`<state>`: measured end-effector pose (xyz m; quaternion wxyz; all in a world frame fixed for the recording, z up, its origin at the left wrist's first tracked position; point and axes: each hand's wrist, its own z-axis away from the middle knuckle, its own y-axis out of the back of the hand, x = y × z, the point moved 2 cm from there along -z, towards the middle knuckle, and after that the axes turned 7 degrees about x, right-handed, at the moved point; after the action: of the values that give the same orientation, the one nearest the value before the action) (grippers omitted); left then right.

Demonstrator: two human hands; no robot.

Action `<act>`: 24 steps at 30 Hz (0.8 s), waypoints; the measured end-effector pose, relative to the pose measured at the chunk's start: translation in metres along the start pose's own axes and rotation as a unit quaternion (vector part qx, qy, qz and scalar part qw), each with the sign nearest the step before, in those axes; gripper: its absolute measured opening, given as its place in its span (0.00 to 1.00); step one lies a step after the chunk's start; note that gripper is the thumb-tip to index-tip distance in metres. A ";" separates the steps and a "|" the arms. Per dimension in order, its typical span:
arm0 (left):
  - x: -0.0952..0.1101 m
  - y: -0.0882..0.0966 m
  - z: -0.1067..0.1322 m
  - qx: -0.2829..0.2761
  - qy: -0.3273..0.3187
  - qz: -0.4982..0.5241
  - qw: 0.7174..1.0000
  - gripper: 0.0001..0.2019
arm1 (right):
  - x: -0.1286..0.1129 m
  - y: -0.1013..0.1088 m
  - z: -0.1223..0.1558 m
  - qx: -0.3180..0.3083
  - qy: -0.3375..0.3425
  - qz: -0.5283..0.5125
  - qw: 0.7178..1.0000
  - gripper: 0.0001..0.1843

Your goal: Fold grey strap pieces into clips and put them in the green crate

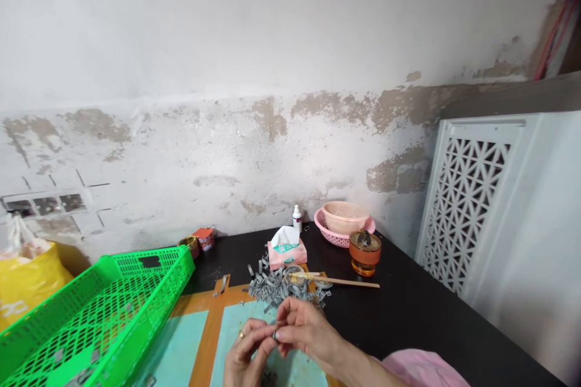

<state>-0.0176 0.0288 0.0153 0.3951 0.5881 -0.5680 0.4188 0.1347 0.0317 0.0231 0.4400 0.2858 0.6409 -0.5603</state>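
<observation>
Pinching what seems a small grey strip (275, 334) between closed fingers, the left hand (245, 355) and right hand (306, 331) work low over a teal-and-orange board (211, 338), within easy reach of a loose heap of grey strips (276, 288).

Bright green plastic crate (97, 320) — latticed; white panel (463, 211) — star-patterned; dull grey strips (276, 287).

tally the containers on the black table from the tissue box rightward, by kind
pink cardboard tissue box: 1
small white plastic bottle: 1
pink perforated plastic basket: 1
peach round bowl: 1
orange lidded jar: 1
total: 5
</observation>
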 end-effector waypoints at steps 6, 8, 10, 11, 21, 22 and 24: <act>0.004 -0.006 0.004 0.020 0.015 0.040 0.999 0.12 | 0.002 -0.004 0.003 -0.015 -0.006 -0.055 0.998 0.21; 0.004 -0.007 0.005 0.037 0.018 0.049 0.998 0.12 | 0.004 -0.004 0.002 -0.017 -0.003 -0.063 0.998 0.21; 0.004 -0.008 0.006 0.052 0.022 0.057 0.997 0.13 | 0.006 -0.006 0.003 -0.019 0.002 -0.069 0.997 0.21; 0.005 -0.009 0.006 0.054 0.025 0.063 0.996 0.13 | 0.006 -0.007 0.003 -0.018 0.005 -0.073 0.997 0.21; 0.016 -0.008 -0.002 -0.012 0.079 0.121 0.989 0.10 | 0.006 -0.019 0.008 0.041 0.107 -0.006 0.993 0.17; 0.015 -0.007 -0.003 -0.011 0.074 0.119 0.990 0.10 | 0.007 -0.018 0.007 0.045 0.119 0.000 0.992 0.17; 0.010 -0.006 -0.004 -0.008 0.063 0.103 0.993 0.10 | 0.009 -0.018 0.006 0.047 0.134 0.004 0.990 0.17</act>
<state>-0.0119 0.0291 0.0257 0.3894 0.4954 -0.6030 0.4892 0.1166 0.0209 0.0231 0.3380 0.3815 0.6659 -0.5449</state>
